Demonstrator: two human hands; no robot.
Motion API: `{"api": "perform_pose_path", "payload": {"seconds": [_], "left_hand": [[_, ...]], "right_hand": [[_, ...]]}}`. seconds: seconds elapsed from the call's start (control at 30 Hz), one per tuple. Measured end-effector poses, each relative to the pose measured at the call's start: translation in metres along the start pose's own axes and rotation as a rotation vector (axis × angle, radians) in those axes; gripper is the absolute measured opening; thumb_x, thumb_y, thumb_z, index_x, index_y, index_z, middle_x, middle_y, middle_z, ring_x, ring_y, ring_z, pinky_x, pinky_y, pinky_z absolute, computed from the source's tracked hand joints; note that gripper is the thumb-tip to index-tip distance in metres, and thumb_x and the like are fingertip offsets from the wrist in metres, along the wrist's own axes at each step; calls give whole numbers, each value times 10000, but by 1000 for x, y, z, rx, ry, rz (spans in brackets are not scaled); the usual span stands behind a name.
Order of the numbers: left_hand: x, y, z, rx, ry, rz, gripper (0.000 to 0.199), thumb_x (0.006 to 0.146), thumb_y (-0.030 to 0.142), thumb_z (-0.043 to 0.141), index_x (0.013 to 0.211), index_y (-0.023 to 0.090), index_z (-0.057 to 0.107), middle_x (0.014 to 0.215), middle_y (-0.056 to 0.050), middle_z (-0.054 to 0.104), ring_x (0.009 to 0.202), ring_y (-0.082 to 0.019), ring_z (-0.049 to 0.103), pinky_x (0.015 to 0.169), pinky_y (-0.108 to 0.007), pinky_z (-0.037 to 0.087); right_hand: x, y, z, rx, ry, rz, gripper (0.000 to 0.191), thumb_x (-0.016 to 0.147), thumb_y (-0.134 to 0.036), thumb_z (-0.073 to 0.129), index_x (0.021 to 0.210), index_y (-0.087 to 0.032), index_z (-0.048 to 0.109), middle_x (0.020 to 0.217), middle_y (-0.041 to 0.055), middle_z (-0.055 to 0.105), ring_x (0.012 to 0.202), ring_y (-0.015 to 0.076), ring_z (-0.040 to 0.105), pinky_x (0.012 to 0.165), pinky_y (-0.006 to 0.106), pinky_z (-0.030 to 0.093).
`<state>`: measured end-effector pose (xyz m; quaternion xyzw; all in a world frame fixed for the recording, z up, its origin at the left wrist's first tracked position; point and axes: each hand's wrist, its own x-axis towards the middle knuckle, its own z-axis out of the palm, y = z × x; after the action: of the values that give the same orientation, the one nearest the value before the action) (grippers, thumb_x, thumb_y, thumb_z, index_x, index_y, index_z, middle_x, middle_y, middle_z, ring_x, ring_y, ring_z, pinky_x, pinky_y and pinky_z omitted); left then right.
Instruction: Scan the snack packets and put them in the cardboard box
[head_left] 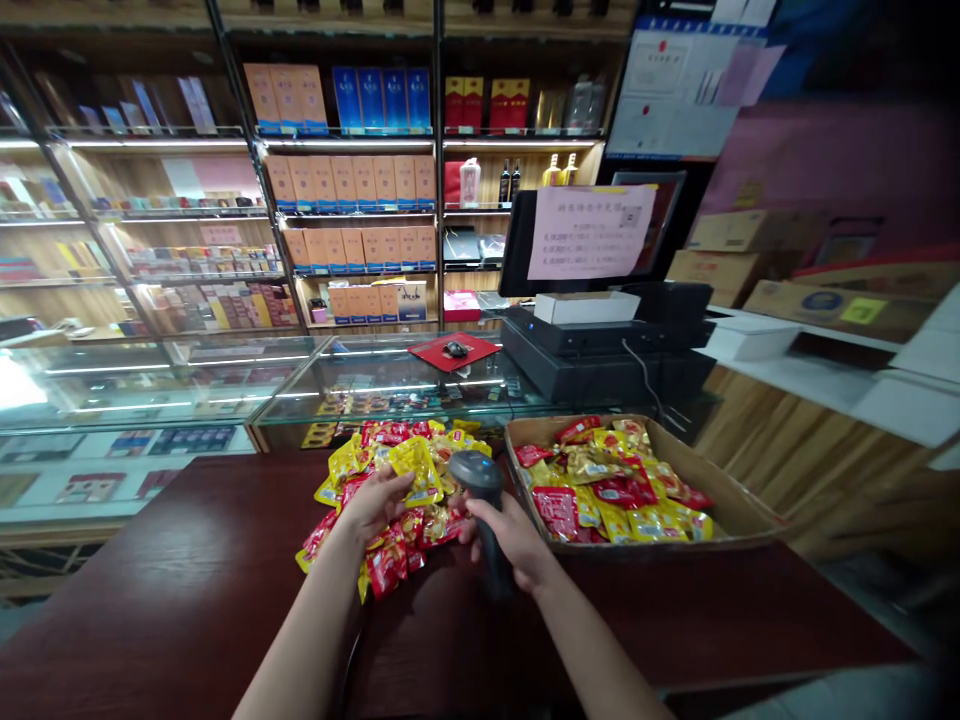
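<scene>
My left hand [377, 502] is closed on the edge of a yellow snack packet [417, 470], held above a pile of red and yellow snack packets [386, 570] on the dark wooden counter. Wrapped round the handle of a black barcode scanner [480, 475] is my right hand [510, 535]. The scanner's head points forward and left, close to the yellow packet, and a small blue light shows on its top. To the right of the scanner stands an open cardboard box [739, 510] filled with similar red, yellow and gold packets.
Behind the pile is a glass display case [300, 400] with a computer mouse [454, 349] on a red mat. A checkout terminal [517, 240] stands behind the box. Shelves of boxed goods [352, 180] line the back wall. A dark cable [352, 640] runs along the counter near my left forearm.
</scene>
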<state>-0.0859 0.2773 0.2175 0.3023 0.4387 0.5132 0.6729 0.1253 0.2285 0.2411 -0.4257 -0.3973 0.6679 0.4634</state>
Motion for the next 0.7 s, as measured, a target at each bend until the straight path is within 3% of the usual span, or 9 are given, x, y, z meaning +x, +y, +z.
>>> {"api": "perform_pose_path", "payload": {"seconds": [0.13, 0.3, 0.5, 0.7], "left_hand": [[12, 9, 10, -58, 35, -14, 412, 627, 107, 815, 717, 188, 421, 643, 39, 600, 534, -60, 589, 479, -146, 433], [25, 9, 22, -44, 32, -28, 393, 636, 94, 804, 728, 187, 433, 670, 29, 626, 545, -74, 607, 464, -152, 434], [25, 10, 32, -35, 51, -45, 389, 646, 87, 799, 744, 189, 437, 668, 35, 624, 544, -74, 608, 483, -157, 468], [26, 9, 30, -23, 31, -41, 330, 653, 81, 794, 778, 172, 503, 694, 19, 648, 576, -88, 631, 478, -153, 479]], "right_hand": [[-24, 2, -4, -206, 38, -15, 397, 727, -476, 660, 944, -170, 532, 570, -40, 608, 363, 97, 513, 317, 189, 387], [-47, 12, 5, -376, 16, -38, 372, 767, -515, 620, 894, -177, 531, 450, -77, 510, 313, 92, 443, 311, 193, 363], [-50, 21, 13, -417, -7, -57, 371, 775, -537, 605, 845, -187, 507, 452, -75, 491, 315, 91, 427, 312, 197, 359], [-49, 21, 16, -401, 19, -57, 399, 762, -566, 607, 843, -183, 531, 429, -68, 490, 314, 97, 424, 313, 199, 355]]}}
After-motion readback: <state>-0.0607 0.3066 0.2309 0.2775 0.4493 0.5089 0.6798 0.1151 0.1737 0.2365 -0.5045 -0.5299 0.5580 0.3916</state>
